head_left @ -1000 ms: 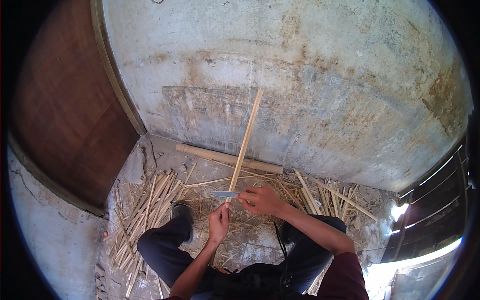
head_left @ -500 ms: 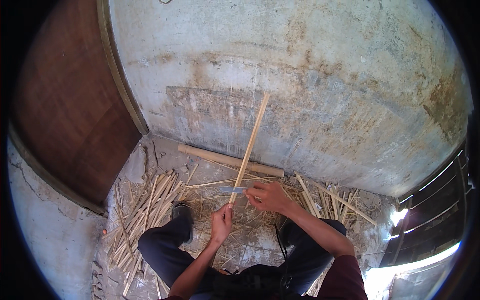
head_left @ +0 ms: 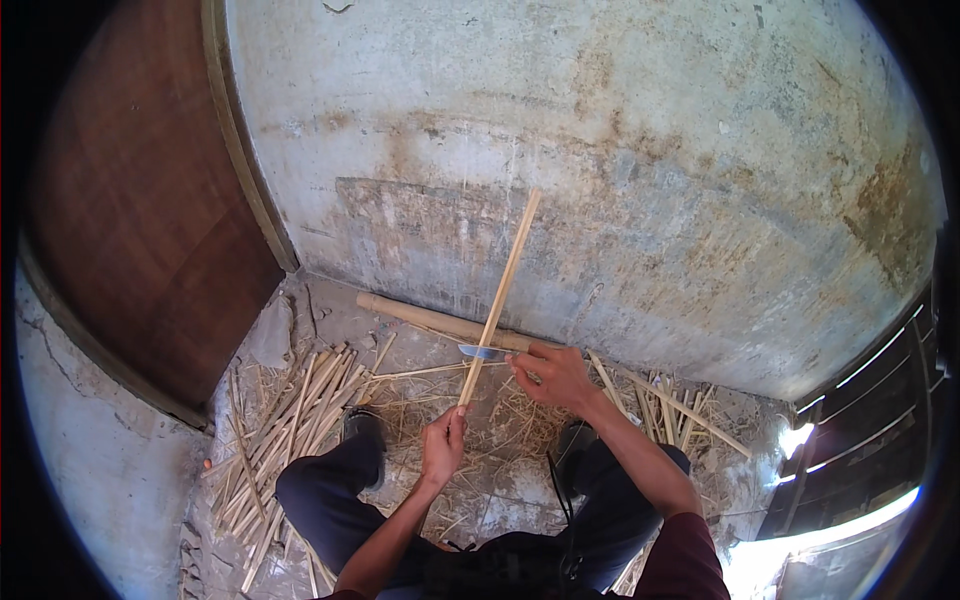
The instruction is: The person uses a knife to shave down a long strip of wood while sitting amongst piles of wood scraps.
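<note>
The left hand (head_left: pixel 443 447) grips the low end of 1 long bamboo strip (head_left: pixel 500 290). The strip leans up and away from both hands toward the wall (head_left: pixel 620 160). It looks light, thin and stiff, and may have sharp edges, so the low end is the best place to hold it. The right hand (head_left: pixel 556 375) holds 1 knife (head_left: pixel 482 351), its blade touching the strip just above the left hand. 1 thick pole (head_left: pixel 420 316) lies just past the hands. Many cut strips (head_left: pixel 290 420) lie left of the left hand, too many to count.

Your left hand (head_left: pixel 443 447) holds a pale, matt bamboo strip (head_left: pixel 497 300), smooth along its face. Across it lies the knife blade (head_left: pixel 482 352), dull grey metal. Behind the strip, the concrete wall (head_left: pixel 620 170) looks rough and stained; beside it, the wooden door (head_left: pixel 140 230) shows a dull brown finish.
</note>
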Motion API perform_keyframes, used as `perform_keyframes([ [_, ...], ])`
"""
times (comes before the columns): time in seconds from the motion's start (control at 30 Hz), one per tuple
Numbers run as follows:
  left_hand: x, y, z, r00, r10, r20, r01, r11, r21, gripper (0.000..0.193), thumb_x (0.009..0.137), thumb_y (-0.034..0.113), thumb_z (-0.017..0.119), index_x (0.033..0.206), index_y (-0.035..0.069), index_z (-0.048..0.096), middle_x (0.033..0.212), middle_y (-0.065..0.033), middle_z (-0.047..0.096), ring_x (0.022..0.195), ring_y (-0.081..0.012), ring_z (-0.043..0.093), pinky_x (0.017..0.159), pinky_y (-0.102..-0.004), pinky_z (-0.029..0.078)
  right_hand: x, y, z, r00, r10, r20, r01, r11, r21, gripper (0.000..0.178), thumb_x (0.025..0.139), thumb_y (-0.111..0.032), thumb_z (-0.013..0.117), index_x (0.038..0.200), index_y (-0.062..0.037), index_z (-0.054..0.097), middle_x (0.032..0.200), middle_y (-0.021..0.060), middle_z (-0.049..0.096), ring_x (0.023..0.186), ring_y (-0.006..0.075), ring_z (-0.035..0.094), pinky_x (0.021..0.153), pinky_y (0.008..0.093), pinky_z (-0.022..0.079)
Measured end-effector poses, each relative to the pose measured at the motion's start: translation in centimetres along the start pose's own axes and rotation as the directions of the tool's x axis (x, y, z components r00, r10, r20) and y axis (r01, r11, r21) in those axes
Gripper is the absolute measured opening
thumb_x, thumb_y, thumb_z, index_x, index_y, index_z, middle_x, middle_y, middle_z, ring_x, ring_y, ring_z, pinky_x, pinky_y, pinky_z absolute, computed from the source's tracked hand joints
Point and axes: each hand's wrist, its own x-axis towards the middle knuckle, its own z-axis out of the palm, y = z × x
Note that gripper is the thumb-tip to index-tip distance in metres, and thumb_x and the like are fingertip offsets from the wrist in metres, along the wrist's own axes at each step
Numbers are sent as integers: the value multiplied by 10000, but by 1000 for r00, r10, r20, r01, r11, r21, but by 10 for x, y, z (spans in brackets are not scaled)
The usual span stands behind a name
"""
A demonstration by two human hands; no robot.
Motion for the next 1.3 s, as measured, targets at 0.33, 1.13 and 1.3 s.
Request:
perform_keyframes([
  [0.33, -18, -8, 13, 996, 78, 53, -82, 993, 86, 316, 1136, 213, 521, 1223, 18, 753, 647, -23, 454, 583, -100, 438, 542, -317, 385, 19, 78, -57, 919, 284, -272, -293, 956, 8, 107, 894, -121, 737, 995, -140, 768, 920, 87, 755, 712, 327, 706, 613, 414, 553],
  [1.13, -35, 7, 27, 987, 138, 79, -151, 968, 199, 245, 1097, 131, 551, 1195, -19, 718, 808, -196, 645, 665, -305, 623, 655, -406, 500, 9, 88, -76, 944, 258, -207, -239, 964, 116, 47, 883, -130, 733, 923, -108, 744, 806, 102, 707, 699, 355, 680, 628, 434, 534],
  [1.3, -35, 0, 28, 983, 175, 61, -185, 955, 233, 221, 1088, 109, 564, 1184, -44, 692, 826, -211, 646, 688, -324, 632, 678, -410, 507, 6, 92, -83, 950, 278, -145, -272, 960, 57, 77, 875, -128, 740, 947, -130, 768, 799, 88, 705, 686, 338, 677, 608, 427, 530],
])
